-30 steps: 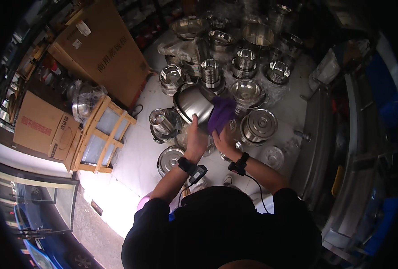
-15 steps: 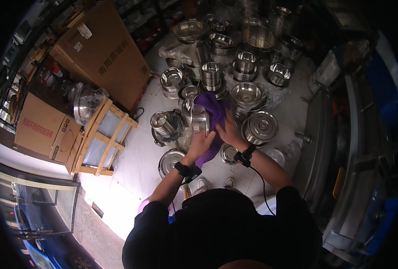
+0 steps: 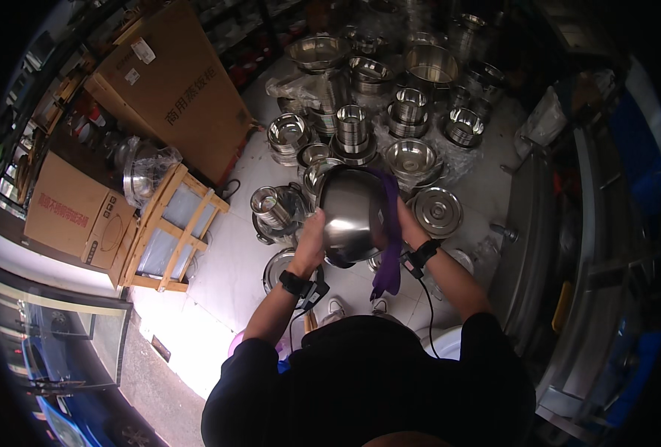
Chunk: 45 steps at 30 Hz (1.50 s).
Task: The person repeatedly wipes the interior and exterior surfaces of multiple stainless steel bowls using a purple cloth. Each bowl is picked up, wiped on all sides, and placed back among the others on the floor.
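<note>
Between my hands is a stainless steel basin point(image 3: 354, 223), its rounded, shiny outer side facing me. My left hand point(image 3: 312, 237) grips its left edge, thumb along the metal. At the basin's right edge my right hand point(image 3: 411, 222) is closed on a purple cloth point(image 3: 390, 257), which is pressed against the rim and hangs down below it. The basin partly covers the fingers of both hands. Just right of my right hand lies a round steel lid point(image 3: 440, 211) on the floor. A small steel pot point(image 3: 271, 207) stands left of my left hand.
Stacks of steel bowls point(image 3: 411, 155), pots and basins fill the floor ahead, some in clear plastic wrap. A tall cardboard box point(image 3: 174, 89) and a wooden crate point(image 3: 172, 231) stand at left. Metal equipment point(image 3: 542, 223) runs along the right side. My shoes point(image 3: 335, 306) show below.
The basin has turned so that its outer side faces me. My hands have moved apart to its two sides, and the purple cloth has shifted to the right edge.
</note>
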### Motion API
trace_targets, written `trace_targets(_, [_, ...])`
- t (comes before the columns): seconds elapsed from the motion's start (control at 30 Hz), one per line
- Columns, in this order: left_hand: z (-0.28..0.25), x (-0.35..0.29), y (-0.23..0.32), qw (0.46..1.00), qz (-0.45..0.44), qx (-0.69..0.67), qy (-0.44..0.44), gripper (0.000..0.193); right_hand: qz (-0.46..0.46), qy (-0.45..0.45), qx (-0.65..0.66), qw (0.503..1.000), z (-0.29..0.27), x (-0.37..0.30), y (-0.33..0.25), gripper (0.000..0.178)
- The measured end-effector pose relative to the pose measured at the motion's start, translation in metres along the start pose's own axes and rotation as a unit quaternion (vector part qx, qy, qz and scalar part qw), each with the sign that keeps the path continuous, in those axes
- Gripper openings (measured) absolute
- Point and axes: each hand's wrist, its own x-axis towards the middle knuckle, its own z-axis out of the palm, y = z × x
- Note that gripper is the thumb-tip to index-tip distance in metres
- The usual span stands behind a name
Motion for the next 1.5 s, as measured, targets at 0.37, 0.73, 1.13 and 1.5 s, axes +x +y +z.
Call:
trace_targets(0.37, [0.01,0.02,-0.014,0.908,0.13,0.395,0.05,0.05,-0.154,0.121,-0.222,0.955,-0.002,0.01,0.096,0.047])
trace_targets(0.73, [0.007,-0.004,-0.006,0.913,0.139,0.377,-0.07,0.041,-0.132,0.129,-0.121,0.975,0.017,0.016,0.008,0.05])
trace_targets(1.13, [-0.022,0.008,0.018,0.997,0.009,-0.071,-0.024,0.052,0.014,-0.001,0.186,0.982,0.007,-0.001,0.03,0.048])
trace_targets(1.5, [-0.082,0.037,-0.026,0.999,-0.022,-0.026,-0.015,0.059,-0.092,0.11,0.062,0.988,0.035,-0.021,-0.007,0.05])
